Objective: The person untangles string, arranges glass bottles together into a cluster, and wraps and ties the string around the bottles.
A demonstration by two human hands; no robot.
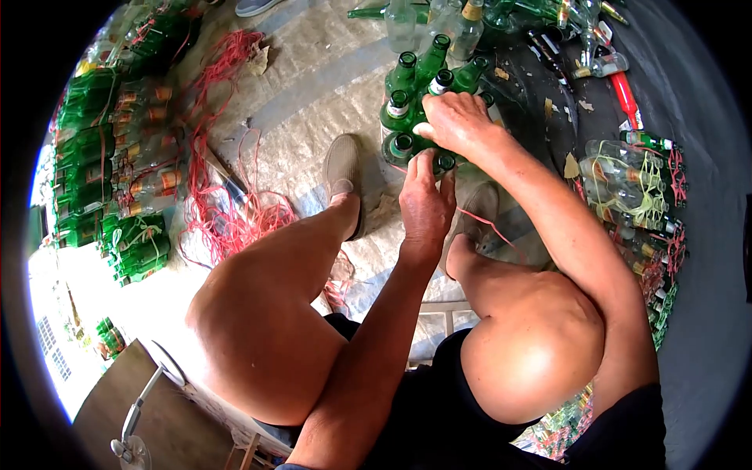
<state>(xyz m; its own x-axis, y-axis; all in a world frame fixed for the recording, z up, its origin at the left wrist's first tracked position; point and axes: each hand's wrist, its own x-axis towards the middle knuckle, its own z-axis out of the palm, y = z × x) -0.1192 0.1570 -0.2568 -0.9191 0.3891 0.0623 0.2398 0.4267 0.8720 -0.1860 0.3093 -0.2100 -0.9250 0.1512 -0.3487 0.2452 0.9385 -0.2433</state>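
Several green glass bottles (400,74) stand upright in a tight cluster on the ground in front of me. My left hand (427,205) is closed at the near side of the cluster, its fingers against the front bottle (443,161). A pink plastic string (492,225) runs out from this hand to the right, and a short bit shows on its left side. My right hand (460,121) reaches over the bottles from the right, its fingers curled down by the neck of a middle bottle (441,81). The fingertips of that hand are partly hidden.
Tangled pink string (235,215) lies on the ground at left. Tied bundles of green bottles (82,160) are stacked at far left. Clear bottles (401,25) stand behind the cluster. Loose bottles and a red bottle (625,98) lie at right, near more tied bottles (619,176).
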